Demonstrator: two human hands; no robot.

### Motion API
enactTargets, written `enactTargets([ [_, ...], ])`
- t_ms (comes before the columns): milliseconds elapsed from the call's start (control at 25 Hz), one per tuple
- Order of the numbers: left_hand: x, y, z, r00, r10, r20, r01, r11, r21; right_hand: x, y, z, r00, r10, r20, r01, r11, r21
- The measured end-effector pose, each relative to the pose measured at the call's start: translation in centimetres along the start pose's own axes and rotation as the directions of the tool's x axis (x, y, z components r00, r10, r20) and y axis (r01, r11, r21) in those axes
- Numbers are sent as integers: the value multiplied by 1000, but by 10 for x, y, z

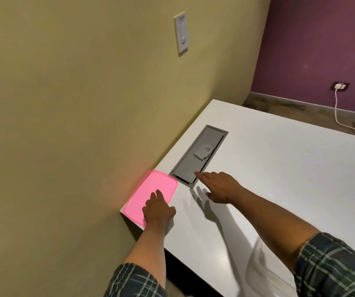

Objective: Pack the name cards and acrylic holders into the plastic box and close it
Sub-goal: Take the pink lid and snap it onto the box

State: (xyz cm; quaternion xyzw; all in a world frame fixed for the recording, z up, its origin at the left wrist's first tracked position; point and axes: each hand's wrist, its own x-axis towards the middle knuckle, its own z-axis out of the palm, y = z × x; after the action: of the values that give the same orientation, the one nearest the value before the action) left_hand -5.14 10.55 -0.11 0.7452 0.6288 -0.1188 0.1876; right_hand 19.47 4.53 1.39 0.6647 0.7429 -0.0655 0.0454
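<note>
The white table (268, 179) stood against the yellow wall, and set into it, just right of the pink lid, was a grey cable hatch (195, 159) with a small pale card (203, 152) lying on its flap. The plastic box showed only as its pink lid (150, 191), at the table's corner nearest the wall; whether the lid was fully seated could not be told, and no acrylic holders were visible. The lid looked light, smooth and slightly flexible, likely to slide under a push, so it would best be pressed flat near its edges or gripped by the rim. The card seemed thin and hard to lift from a flat surface; a fingertip at its edge would probably serve. The left hand (157, 209) rested on the lid, fingers spread and holding nothing. The right hand (219, 186) hovered just right of the lid, forefinger extended onto the hatch's near end, the other fingers loosely curled and empty.
</note>
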Motion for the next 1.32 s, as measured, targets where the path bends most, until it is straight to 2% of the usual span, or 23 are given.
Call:
enactTargets([
  [320,30,-57,22,982,-106,153,91,990,106,95,-67,33,977,0,211,5,1000,-22],
  [520,42,-75,41,989,-53,137,31,988,153,125,-90,58,950,-24,312,51,996,-79],
  [640,42,-79,46,997,-3,83,-8,990,139,130,-99,69,943,-40,331,71,994,-80],
  [760,40,-82,47,999,51,13,-53,985,167,133,-104,73,964,-30,266,40,999,-34],
  [840,37,-84,49,995,93,-45,-84,980,183,133,-103,71,964,-53,261,60,998,-18],
  [960,34,-85,46,987,149,-63,-133,967,216,128,-99,67,952,-99,288,106,994,-7],
  [1120,26,-81,29,973,172,-153,-133,963,236,114,-93,57,952,-118,281,126,992,-8],
  [1240,16,-72,7,918,275,-287,-196,942,273,103,-83,42,973,-125,191,128,992,1],
  [1320,15,-61,-12,838,338,-428,-235,932,277,98,-74,31,987,-113,113,110,993,29],
])
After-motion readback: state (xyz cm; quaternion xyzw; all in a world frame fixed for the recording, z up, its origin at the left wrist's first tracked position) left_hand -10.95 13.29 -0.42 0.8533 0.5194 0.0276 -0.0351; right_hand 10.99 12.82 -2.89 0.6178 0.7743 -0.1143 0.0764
